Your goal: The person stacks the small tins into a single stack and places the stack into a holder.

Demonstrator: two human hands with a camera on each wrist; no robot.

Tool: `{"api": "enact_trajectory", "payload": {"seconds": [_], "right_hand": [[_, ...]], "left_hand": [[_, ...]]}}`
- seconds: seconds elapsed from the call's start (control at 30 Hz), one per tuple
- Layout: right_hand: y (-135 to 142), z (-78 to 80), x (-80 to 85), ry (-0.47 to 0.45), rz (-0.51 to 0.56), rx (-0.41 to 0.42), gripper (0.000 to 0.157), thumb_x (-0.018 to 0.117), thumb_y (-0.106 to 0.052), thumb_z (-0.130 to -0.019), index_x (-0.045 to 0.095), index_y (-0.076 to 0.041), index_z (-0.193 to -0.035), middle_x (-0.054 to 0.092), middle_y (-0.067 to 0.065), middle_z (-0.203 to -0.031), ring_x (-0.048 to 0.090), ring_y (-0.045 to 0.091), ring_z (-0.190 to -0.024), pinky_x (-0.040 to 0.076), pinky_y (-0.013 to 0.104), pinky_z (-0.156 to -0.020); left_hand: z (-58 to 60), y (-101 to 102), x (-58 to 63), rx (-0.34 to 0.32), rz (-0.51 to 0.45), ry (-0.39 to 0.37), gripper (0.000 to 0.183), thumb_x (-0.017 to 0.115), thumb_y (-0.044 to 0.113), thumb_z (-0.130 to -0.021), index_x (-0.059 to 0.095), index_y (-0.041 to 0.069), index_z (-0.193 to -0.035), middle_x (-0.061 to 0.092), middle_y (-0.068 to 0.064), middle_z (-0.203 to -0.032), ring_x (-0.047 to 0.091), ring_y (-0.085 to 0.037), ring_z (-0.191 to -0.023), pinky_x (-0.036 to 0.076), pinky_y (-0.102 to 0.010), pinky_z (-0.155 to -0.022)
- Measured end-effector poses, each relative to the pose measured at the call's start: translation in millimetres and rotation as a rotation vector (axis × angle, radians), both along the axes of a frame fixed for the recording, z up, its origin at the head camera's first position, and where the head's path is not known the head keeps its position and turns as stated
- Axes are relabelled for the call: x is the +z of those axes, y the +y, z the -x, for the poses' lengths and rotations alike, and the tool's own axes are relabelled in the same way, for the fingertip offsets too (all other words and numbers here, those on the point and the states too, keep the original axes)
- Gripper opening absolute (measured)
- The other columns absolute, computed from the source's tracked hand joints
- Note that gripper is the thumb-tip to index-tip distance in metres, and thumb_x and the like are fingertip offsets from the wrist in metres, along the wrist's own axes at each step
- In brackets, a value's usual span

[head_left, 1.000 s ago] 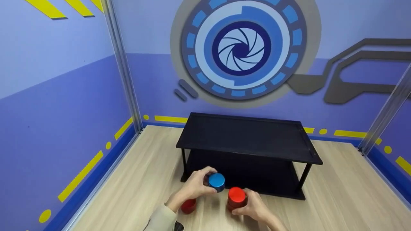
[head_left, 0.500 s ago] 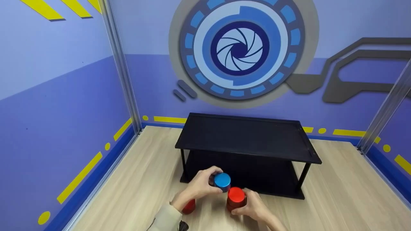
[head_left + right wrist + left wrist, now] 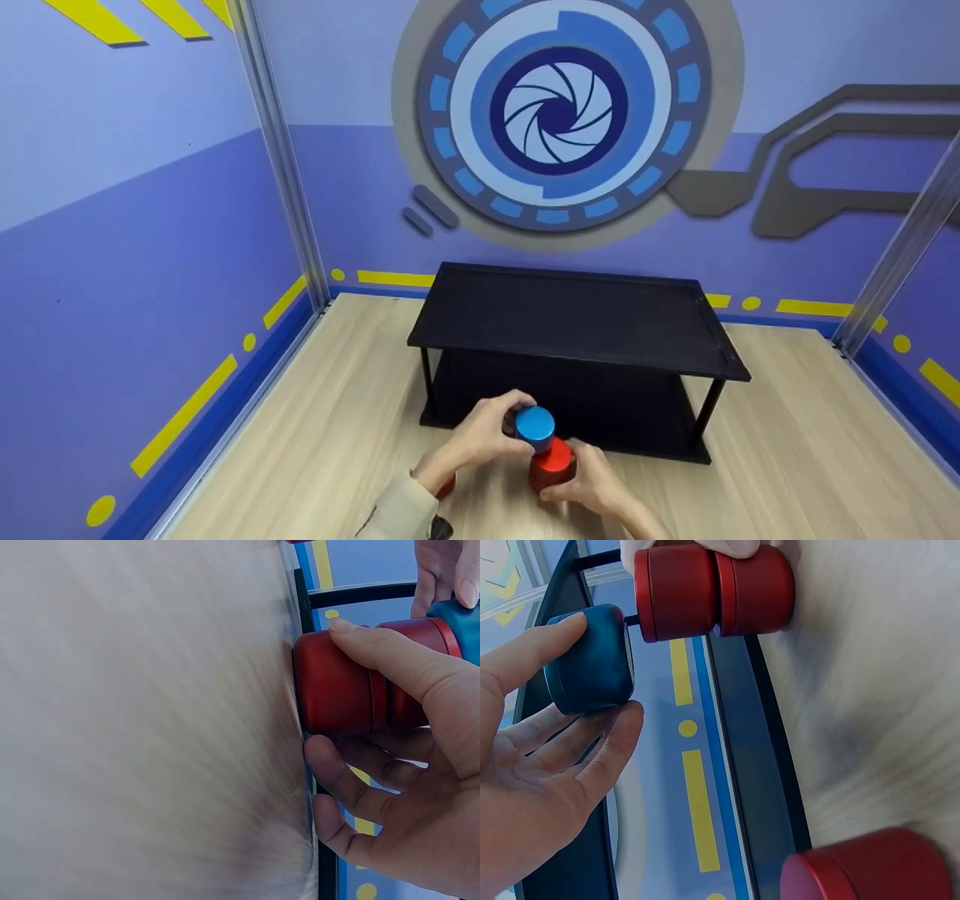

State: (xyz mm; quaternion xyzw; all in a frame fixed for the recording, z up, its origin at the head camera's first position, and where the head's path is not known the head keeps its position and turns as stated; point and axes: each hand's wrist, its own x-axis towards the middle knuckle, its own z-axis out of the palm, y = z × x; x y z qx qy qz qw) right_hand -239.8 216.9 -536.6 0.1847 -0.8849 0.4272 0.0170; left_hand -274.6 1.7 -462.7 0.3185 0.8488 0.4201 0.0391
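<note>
My left hand (image 3: 484, 433) holds a small blue round tin (image 3: 535, 424) between thumb and fingers. Two red tins stand stacked on the table, the upper red tin (image 3: 679, 594) on the lower red tin (image 3: 763, 596). The blue tin is close over the stack's top, off to its left, and overlaps it in the head view. My right hand (image 3: 596, 480) grips the stack from the right, thumb on the near side, fingers curled behind. A third red tin (image 3: 881, 870) sits on the table to the left, mostly hidden by my left forearm in the head view.
Just beyond my hands stands a black two-tier rack (image 3: 577, 319) on the wooden table (image 3: 810, 435). Blue printed walls (image 3: 337, 195) close off the back and sides. A small black object (image 3: 441, 528) shows beside my left sleeve.
My left hand has carried the blue tin rightward, from beside the red stack to over its top edge. My right hand has stayed on the stack.
</note>
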Motion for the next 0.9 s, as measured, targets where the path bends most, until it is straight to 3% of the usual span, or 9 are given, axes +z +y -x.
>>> {"api": "enact_trajectory", "payload": {"seconds": [0.27,0.6,0.9], "right_hand": [[1,-0.1,-1.3,0.041,-0.01,-0.005,0.057,0.088,-0.029,-0.063,0.063,-0.004,-0.108,0.068,0.006,-0.101,0.064,0.012,-0.091,0.052,0.024,-0.079],[1,0.4,-1.9,0.02,0.017,0.016,0.061,0.088,-0.027,-0.064,0.061,-0.001,-0.113,0.069,0.01,-0.107,0.065,0.014,-0.096,0.053,0.024,-0.081],[0,-1.2,-1.0,0.057,0.018,0.002,0.065,0.089,-0.026,-0.062,0.06,0.0,-0.115,0.069,0.011,-0.108,0.065,0.017,-0.097,0.052,0.026,-0.082]], "left_hand": [[-1.3,9,-1.5,-0.018,0.008,0.005,0.051,0.082,0.016,-0.073,0.06,0.015,-0.119,0.067,-0.003,-0.116,0.062,-0.012,-0.104,0.052,-0.036,-0.092],[-3.9,14,-4.8,-0.049,-0.017,0.037,0.051,0.082,0.015,-0.071,0.061,0.012,-0.117,0.069,-0.003,-0.112,0.062,-0.009,-0.099,0.053,-0.03,-0.089],[-5.2,17,-4.5,-0.05,0.004,0.034,0.051,0.082,0.017,-0.072,0.061,0.014,-0.119,0.068,-0.001,-0.115,0.062,-0.009,-0.103,0.051,-0.026,-0.091]]}}
